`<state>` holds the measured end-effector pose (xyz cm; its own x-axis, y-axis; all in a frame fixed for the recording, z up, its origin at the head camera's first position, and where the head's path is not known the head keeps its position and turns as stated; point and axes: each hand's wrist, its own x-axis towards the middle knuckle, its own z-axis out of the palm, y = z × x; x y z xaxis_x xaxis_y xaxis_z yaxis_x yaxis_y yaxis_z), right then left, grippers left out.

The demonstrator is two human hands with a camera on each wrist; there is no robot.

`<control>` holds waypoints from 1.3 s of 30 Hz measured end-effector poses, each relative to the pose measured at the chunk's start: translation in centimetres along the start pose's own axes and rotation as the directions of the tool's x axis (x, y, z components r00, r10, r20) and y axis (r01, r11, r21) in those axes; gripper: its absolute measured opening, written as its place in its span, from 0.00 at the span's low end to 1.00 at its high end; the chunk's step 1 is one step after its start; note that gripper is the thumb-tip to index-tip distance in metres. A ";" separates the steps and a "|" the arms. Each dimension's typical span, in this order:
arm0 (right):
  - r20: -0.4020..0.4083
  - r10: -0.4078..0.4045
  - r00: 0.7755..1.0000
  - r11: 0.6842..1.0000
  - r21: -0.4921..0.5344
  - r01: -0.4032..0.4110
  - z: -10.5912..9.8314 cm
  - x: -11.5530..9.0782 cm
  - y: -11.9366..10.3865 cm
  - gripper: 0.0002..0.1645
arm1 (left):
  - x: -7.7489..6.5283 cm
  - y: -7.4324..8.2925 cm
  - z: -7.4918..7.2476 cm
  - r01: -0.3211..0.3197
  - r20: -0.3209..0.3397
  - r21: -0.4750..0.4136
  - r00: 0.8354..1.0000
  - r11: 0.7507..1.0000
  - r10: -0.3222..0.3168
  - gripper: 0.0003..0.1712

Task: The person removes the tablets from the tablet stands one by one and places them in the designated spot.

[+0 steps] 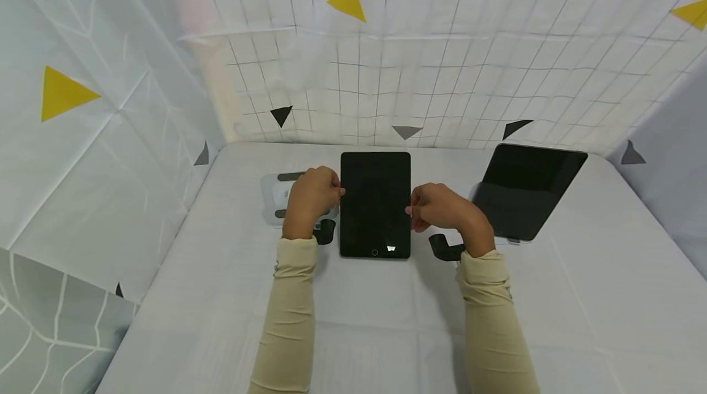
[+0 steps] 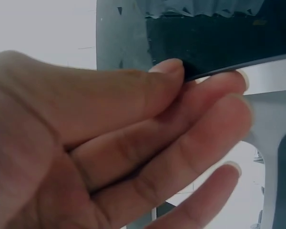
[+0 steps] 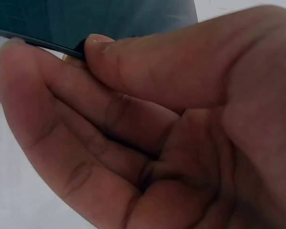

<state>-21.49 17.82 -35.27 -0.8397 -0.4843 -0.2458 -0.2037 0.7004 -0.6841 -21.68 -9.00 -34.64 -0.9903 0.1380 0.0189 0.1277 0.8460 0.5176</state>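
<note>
A black tablet (image 1: 375,204) with a round home button is held upright in the head view, between two hands. On its left edge, my left hand (image 1: 313,196) pinches the rim between thumb and fingers. My right hand (image 1: 442,207) grips the opposite edge a little lower down. In the left wrist view the thumb (image 2: 167,78) lies over the dark screen's border, with fingertips behind it. The right wrist view has the thumb (image 3: 102,52) on the tablet's edge and the fingers curled beneath.
Behind the right hand a second dark tablet (image 1: 530,188) leans at an angle on the white table (image 1: 364,332). A pale, clear-looking packet or case (image 1: 270,197) with dark strips lies partly behind the left hand. Gridded white sheeting (image 1: 420,62) hangs at the back.
</note>
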 end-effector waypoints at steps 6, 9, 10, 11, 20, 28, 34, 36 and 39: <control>0.026 0.023 0.999 1.000 0.001 -0.023 0.1 0.3 0.2 0.10 | 0.1 -0.2 0.2 -0.004 0.013 0.000 1.000 1.000 0.004 0.08; 0.059 0.040 0.997 0.999 0.015 -0.041 0.3 0.4 0.5 0.11 | 0.1 -0.2 0.4 0.004 0.025 -0.002 1.000 1.000 -0.004 0.07; 0.071 0.044 0.997 0.999 0.019 -0.046 0.3 0.5 0.6 0.11 | 0.1 -0.2 0.5 0.008 0.032 -0.006 0.999 1.000 -0.008 0.07; 0.082 0.049 0.995 0.998 0.027 -0.051 0.4 0.5 0.7 0.12 | 0.1 -0.2 0.5 0.013 0.041 -0.010 0.999 1.000 -0.013 0.06; 0.116 0.061 0.991 0.997 0.032 -0.065 0.7 0.8 0.8 0.12 | 0.2 -0.2 0.9 0.061 0.087 -0.053 0.995 0.997 -0.056 0.10; 0.145 0.099 0.984 0.995 0.004 -0.101 1.2 0.9 0.5 0.12 | 0.3 -0.3 1.5 0.079 0.184 0.007 0.980 0.997 -0.079 0.12; 0.162 0.123 0.979 0.992 -0.019 -0.121 1.4 1.1 0.4 0.12 | 0.3 -0.2 1.9 0.057 0.175 0.069 0.982 0.996 -0.068 0.14; 0.164 0.133 0.978 0.991 -0.028 -0.130 1.5 1.2 0.4 0.12 | 0.3 -0.1 2.0 0.057 0.155 0.078 0.986 0.995 -0.069 0.15; 0.164 0.143 0.976 0.990 -0.040 -0.138 1.6 1.2 0.3 0.12 | 0.1 0.2 2.1 0.074 0.129 0.094 0.988 0.993 -0.085 0.16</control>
<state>-21.75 16.58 -36.87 -0.7664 -0.4587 -0.4498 -0.1058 0.7807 -0.6159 -21.67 -7.76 -36.31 -0.9820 0.1306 -0.1363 0.0591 0.8984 0.4352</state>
